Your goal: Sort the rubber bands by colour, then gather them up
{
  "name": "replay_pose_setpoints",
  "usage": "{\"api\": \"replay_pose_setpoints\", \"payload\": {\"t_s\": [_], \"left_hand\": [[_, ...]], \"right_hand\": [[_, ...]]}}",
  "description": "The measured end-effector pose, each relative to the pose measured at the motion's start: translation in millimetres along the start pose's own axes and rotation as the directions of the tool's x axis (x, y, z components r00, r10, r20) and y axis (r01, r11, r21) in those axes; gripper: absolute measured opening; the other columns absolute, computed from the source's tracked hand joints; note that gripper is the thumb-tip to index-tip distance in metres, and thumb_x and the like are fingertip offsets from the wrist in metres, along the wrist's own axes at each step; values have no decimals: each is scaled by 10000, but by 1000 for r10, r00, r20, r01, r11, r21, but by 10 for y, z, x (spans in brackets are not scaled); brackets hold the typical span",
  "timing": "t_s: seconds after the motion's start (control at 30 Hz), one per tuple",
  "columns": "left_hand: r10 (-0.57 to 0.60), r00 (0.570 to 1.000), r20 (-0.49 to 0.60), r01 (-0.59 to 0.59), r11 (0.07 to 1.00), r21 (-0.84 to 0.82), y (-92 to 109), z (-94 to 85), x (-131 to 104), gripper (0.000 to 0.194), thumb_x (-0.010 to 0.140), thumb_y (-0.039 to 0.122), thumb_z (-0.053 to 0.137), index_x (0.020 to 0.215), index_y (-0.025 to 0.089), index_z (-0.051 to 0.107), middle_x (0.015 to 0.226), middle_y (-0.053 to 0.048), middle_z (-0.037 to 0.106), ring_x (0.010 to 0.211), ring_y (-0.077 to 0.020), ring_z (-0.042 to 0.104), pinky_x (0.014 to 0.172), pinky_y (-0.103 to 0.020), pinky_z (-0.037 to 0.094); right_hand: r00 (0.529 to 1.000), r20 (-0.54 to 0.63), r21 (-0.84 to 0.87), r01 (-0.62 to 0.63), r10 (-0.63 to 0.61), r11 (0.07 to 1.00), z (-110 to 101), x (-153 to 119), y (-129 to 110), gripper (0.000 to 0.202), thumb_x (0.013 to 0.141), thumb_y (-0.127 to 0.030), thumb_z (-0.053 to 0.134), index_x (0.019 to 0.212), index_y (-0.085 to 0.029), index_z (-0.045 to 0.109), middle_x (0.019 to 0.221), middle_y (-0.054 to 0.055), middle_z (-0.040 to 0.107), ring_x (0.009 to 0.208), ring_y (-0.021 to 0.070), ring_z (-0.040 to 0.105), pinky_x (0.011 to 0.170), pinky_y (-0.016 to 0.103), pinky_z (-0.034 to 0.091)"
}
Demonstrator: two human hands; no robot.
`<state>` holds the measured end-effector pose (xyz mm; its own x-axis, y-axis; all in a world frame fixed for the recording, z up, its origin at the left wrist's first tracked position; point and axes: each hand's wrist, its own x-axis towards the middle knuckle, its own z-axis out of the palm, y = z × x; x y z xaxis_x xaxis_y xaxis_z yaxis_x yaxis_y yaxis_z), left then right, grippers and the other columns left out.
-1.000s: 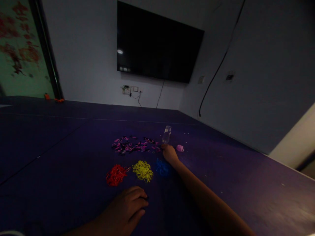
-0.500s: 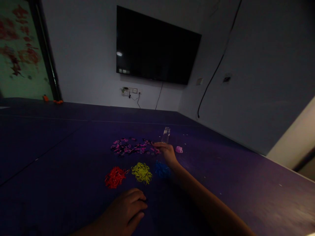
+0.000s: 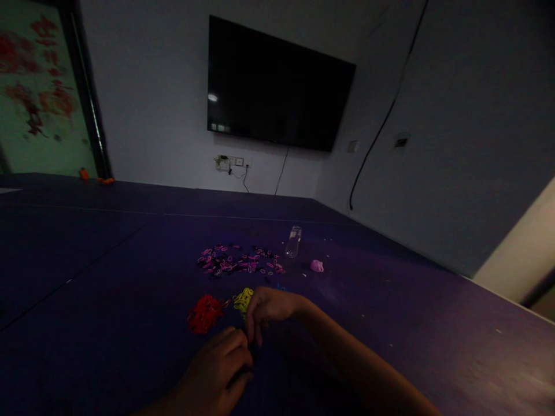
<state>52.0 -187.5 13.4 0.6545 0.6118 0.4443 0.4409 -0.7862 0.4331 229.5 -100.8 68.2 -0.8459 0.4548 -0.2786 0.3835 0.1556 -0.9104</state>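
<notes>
My left hand rests low on the purple floor, fingers curled; whatever they may hold is hidden in the dark. Beside its fingertips is my right hand, fingers bent downward and drawn together, with any small item between them too dark to see. It partly covers a pile of yellow rubber bands and nearly all of a blue pile. Red rubber bands lie heaped to the left. Farther out, pink and black rubber bands are spread loosely.
A clear plastic container lies beyond the spread bands, with a small pink object to its right. Small pale scraps dot the purple floor. A large dark television hangs on the back wall.
My right hand has come back from the pink and black bands to beside my left fingertips, now covering the blue and part of the yellow pile. My left hand has barely moved.
</notes>
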Motion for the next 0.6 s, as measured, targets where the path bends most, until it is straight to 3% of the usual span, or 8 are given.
{"api": "replay_pose_setpoints", "payload": {"t_s": [0.17, 0.37, 0.47, 0.6], "left_hand": [[-37, 999, 9, 38, 999, -35, -11, -6, 1, 244, 697, -4, 576, 846, 189, 567, 908, -22, 568, 850, -180, 524, 731, -293, 436], [-29, 999, 41, 32, 997, -77, -16, -10, -10, 267, 734, -8, 521, 898, 197, 575, 967, -26, 569, 895, -177, 529, 772, -299, 439], [-46, 998, 41, 49, 997, -65, -8, -2, -6, 237, 748, 14, 520, 887, 195, 584, 948, -29, 571, 883, -180, 531, 764, -300, 442], [-106, 993, 44, 107, 994, -21, -21, 23, -4, 188, 739, 35, 539, 835, 188, 594, 880, -27, 571, 832, -179, 537, 715, -286, 443]], "right_hand": [[987, -161, 16, -7, 9, 1000, -50, 5, 8, 273, 632, -78, 389, 594, -116, 657, 531, -2, 634, 462, 77, 562, 435, 164, 333], [942, -332, 3, 49, -45, 999, -190, -50, 78, 272, 632, -69, 387, 587, -115, 651, 406, -42, 529, 379, 60, 471, 418, 167, 315], [956, -291, 5, 50, -46, 999, -194, -67, 77, 275, 636, -66, 388, 595, -114, 655, 411, -43, 530, 378, 57, 468, 415, 167, 313], [995, -100, -13, -6, 4, 1000, -100, -49, 17, 275, 658, -57, 400, 645, -110, 670, 484, -28, 591, 440, 61, 535, 431, 159, 332]]}}
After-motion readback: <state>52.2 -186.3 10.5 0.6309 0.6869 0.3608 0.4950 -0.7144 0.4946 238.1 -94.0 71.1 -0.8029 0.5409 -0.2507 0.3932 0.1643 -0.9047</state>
